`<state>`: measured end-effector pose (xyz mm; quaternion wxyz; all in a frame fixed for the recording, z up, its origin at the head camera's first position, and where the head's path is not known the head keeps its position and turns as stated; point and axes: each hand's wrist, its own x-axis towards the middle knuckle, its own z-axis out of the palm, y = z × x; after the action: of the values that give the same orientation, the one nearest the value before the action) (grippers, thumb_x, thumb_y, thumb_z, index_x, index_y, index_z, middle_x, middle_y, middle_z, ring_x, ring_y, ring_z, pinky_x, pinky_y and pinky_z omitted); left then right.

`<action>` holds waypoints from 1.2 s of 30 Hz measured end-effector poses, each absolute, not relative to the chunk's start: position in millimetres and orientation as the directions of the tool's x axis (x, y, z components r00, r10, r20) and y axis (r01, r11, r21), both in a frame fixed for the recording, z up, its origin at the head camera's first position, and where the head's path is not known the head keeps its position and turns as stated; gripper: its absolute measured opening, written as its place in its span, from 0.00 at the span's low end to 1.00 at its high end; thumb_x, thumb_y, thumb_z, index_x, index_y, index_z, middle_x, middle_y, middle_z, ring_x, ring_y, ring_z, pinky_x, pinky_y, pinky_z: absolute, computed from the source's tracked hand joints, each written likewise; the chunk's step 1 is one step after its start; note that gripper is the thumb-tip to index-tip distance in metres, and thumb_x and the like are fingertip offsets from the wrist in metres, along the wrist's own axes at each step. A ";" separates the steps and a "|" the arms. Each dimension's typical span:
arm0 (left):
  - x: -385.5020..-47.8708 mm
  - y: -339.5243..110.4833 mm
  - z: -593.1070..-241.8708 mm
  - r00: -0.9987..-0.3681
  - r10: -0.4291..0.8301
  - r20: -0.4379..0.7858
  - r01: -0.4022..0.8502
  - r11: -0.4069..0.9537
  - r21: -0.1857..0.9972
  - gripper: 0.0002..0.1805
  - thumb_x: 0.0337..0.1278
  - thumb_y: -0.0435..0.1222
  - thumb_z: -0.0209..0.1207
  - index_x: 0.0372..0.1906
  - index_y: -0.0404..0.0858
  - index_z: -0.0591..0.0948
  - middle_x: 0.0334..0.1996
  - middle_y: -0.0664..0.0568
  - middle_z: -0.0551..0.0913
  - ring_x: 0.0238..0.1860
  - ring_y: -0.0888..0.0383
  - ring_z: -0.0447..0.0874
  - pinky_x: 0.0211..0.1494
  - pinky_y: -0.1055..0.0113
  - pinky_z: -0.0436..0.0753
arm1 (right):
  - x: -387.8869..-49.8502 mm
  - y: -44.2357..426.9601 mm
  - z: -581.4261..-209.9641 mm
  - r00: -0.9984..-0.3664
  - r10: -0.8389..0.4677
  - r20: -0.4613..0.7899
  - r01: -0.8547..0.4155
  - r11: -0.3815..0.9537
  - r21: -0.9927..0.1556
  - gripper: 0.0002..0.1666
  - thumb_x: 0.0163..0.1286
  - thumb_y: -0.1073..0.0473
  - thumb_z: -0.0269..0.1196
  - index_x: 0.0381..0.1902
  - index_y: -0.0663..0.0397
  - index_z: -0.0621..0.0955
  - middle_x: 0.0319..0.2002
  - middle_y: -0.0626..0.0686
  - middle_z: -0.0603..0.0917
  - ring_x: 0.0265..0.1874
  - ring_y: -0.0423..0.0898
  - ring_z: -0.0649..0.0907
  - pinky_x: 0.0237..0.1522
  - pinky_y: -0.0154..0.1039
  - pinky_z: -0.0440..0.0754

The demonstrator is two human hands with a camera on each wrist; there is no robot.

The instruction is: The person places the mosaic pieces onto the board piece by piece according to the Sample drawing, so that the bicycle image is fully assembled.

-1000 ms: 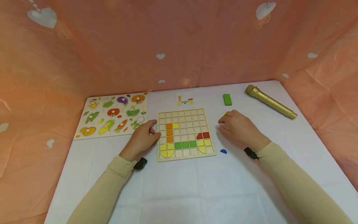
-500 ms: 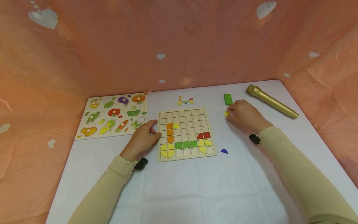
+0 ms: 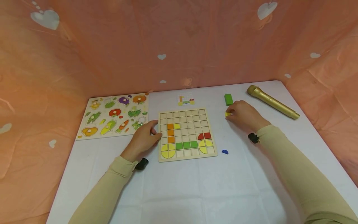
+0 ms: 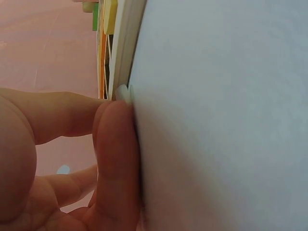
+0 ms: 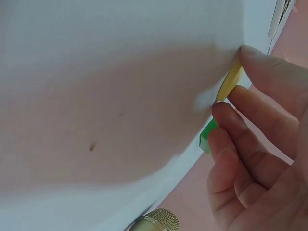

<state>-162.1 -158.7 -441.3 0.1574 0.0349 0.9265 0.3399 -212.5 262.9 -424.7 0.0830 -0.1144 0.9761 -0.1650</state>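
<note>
A wooden grid board (image 3: pixel 183 119) lies on the white table, with orange, yellow, green and red flat pieces set in some squares. At its left edge rests my left hand (image 3: pixel 142 138), thumb and forefinger apart; in the left wrist view the thumb (image 4: pixel 115 159) touches the board's rim (image 4: pixel 126 43). Right of the board, my right hand (image 3: pixel 246 115) pinches a yellow piece (image 5: pixel 231 79) between thumb and fingers, low against the tabletop. The fingers partly cover this piece, seemingly a quarter circle. A blue half-circle piece (image 3: pixel 225 152) lies nearer the board's lower right corner.
Beyond the right hand stands a green block (image 3: pixel 228 100), and a gold microphone (image 3: pixel 272 102) lies at the far right. A small pattern card (image 3: pixel 185 99) sits behind the board. To the left is a vegetable knob puzzle (image 3: pixel 112 116). Orange cloth (image 3: pixel 179 40) walls the table's back and sides.
My right hand has moved away from me and slightly right, reaching the yellow piece and taking hold of it. The left hand stays at the board's edge.
</note>
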 end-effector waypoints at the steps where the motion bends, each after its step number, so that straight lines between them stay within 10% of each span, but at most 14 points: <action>1: -162.1 -159.0 -441.3 -0.949 0.172 -0.265 -0.040 0.768 0.639 0.39 0.74 0.44 0.65 0.83 0.40 0.67 0.43 0.47 0.82 0.33 0.53 0.81 0.42 0.61 0.76 | -212.5 262.2 -424.4 -0.960 -0.249 -0.126 -0.193 0.918 -0.348 0.15 0.73 0.56 0.72 0.52 0.59 0.90 0.49 0.59 0.89 0.53 0.57 0.83 0.62 0.59 0.82; 36: -160.9 -158.0 -440.0 -0.949 0.166 -0.267 -0.048 0.763 0.645 0.38 0.74 0.44 0.65 0.83 0.40 0.67 0.44 0.46 0.81 0.34 0.53 0.81 0.44 0.60 0.76 | -115.7 203.2 -426.9 -0.782 -0.618 0.082 -0.612 0.736 -0.288 0.12 0.63 0.55 0.80 0.43 0.50 0.92 0.42 0.45 0.87 0.46 0.43 0.83 0.48 0.42 0.87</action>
<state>-160.9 -158.0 -440.0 0.1562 0.0320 0.9257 0.3431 -115.7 203.2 -426.9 0.0098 -0.3303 0.9316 -0.1512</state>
